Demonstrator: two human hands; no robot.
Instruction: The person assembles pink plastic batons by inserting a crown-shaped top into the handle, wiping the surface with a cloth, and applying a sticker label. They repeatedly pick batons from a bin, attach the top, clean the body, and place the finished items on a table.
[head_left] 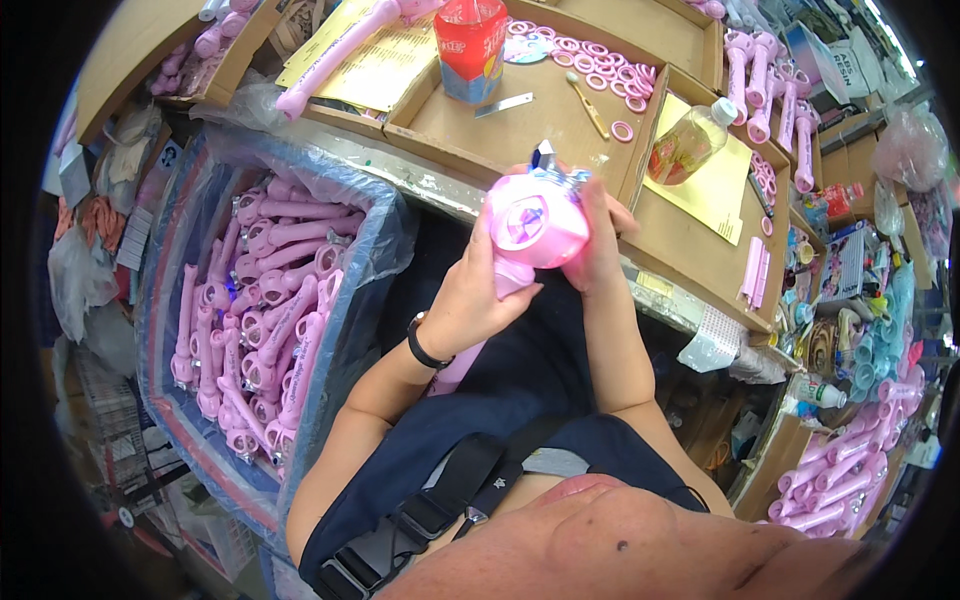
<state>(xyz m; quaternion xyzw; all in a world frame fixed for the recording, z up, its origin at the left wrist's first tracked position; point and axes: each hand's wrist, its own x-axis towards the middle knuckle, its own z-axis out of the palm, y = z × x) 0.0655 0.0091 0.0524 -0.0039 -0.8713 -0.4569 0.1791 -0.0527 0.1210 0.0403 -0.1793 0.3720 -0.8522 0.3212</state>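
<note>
A pink plastic toy wand [556, 238] is held in front of my chest, its round head facing up and a shiny ring-like emblem set in it. Blue-silver pointed ornament [548, 168] shows at the far side of that head. Wrapped around the wand's neck from the left is my left hand [470, 295], with a black band on the wrist. My right hand [598, 238] grips the right side of the head; its fingertips are partly hidden behind the wand. Below my left wrist, the pink handle [460, 368] runs down toward my lap.
A blue-lined bin [385, 225] full of pink wands stands at left. Ahead, a cardboard tray [430, 115] holds pink rings [600, 68], a red container [470, 50], a brush [590, 106] and a metal strip [503, 105]. A white-capped bottle [690, 142] stands right.
</note>
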